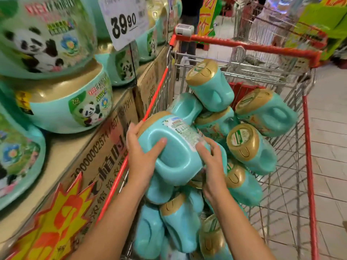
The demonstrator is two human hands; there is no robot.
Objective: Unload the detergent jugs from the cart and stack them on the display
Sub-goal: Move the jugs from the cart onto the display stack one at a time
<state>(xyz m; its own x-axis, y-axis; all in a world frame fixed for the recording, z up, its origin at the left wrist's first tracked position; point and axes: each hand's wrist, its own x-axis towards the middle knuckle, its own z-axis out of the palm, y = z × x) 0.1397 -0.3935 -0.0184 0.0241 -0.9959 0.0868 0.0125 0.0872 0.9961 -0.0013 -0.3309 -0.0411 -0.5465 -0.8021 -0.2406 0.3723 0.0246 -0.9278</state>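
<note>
I hold a teal detergent jug [180, 147] with a gold cap on its side above the cart's left half. My left hand [142, 152] grips its cap end, thumb lying across the handle hollow. My right hand [212, 162] grips the jug's right side near the back label. Below and behind it, several more teal jugs [249, 147] lie piled in the red-rimmed wire cart [308, 139]. On the left, the display [62, 156] of cardboard cartons carries stacked jugs with panda labels [71, 107].
A price sign reading 39.90 [124, 21] hangs over the display. An orange and yellow starburst sticker [54, 220] covers the carton front. A person's legs [189, 32] stand beyond the cart's handle [244, 45]. Tiled floor [330, 147] lies to the right, another cart [266, 21] behind.
</note>
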